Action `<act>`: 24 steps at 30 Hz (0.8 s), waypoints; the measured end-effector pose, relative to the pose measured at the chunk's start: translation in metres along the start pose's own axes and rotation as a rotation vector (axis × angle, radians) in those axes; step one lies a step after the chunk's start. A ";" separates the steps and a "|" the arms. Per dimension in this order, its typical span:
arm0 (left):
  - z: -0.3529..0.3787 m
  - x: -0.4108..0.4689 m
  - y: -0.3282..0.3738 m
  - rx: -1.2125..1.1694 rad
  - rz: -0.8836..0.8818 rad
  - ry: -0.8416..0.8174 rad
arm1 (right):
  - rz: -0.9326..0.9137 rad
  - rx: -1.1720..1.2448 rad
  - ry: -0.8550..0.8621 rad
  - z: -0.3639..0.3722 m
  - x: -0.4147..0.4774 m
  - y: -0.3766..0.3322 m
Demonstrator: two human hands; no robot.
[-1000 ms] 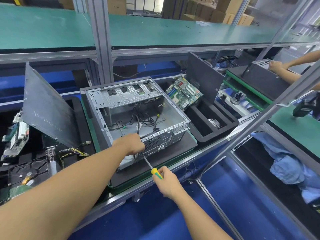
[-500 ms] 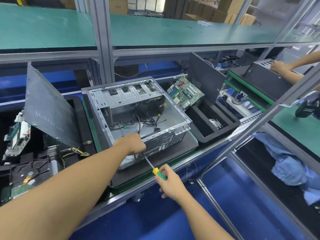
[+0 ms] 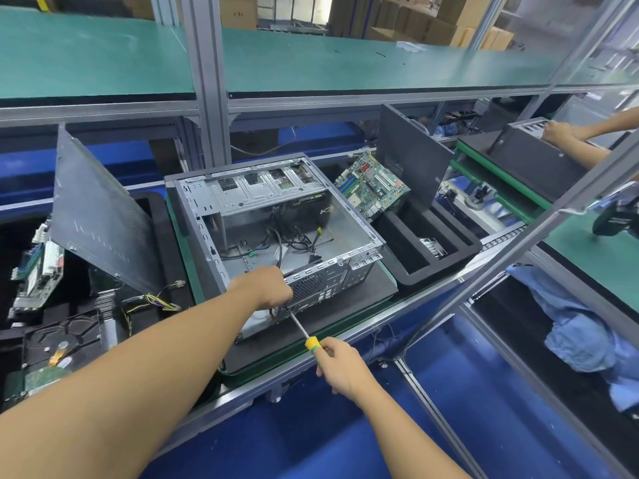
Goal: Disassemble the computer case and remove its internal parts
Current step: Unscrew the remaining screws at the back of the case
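Note:
An open grey computer case [image 3: 349,216] lies on its side on a dark mat, loose black cables inside it. My left hand [image 3: 262,288] grips the case's near rear edge by the vent grille, fingers curled over it. My right hand [image 3: 340,366] holds a screwdriver [image 3: 304,331] with a yellow and green handle. Its shaft points up-left at the case's rear panel just below my left hand; the tip is hidden there.
A grey side panel [image 3: 100,216] leans left of the case above a hard drive [image 3: 62,337] and boards. A green motherboard [image 3: 371,184] and another panel [image 3: 411,160] stand in a black foam tray [image 3: 446,261] at right. Another person's hands [image 3: 556,131] work on a case far right.
My right hand and the screwdriver have shifted slightly; the handle looks rotated. My left hand stays on the case edge.

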State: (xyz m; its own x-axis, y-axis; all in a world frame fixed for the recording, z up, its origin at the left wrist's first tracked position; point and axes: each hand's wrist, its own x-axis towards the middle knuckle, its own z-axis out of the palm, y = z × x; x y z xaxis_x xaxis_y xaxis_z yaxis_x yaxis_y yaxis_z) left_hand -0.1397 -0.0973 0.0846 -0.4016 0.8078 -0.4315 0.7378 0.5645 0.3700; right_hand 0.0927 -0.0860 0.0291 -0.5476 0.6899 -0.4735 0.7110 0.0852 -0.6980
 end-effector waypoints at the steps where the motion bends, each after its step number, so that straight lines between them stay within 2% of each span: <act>1: 0.000 0.000 0.000 0.000 -0.002 -0.003 | -0.017 0.017 0.004 0.000 -0.001 0.002; 5: -0.001 0.000 0.000 0.004 -0.008 -0.008 | -0.022 0.059 0.035 -0.001 -0.004 0.003; 10: -0.001 -0.002 0.001 -0.003 -0.010 -0.010 | -0.024 -0.079 0.028 -0.001 -0.002 0.002; 15: -0.003 -0.003 0.002 -0.021 -0.010 -0.034 | 0.083 -0.005 -0.015 0.001 -0.002 -0.003; 24: -0.004 -0.004 0.002 -0.018 -0.033 -0.049 | 0.010 0.080 0.003 0.007 -0.006 -0.004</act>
State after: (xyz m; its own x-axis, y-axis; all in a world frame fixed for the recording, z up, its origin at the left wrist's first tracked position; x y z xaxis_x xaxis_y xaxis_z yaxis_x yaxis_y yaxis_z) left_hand -0.1393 -0.0985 0.0903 -0.3981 0.7800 -0.4828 0.7147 0.5937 0.3698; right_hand 0.0900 -0.0951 0.0311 -0.5394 0.6929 -0.4785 0.6787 0.0213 -0.7341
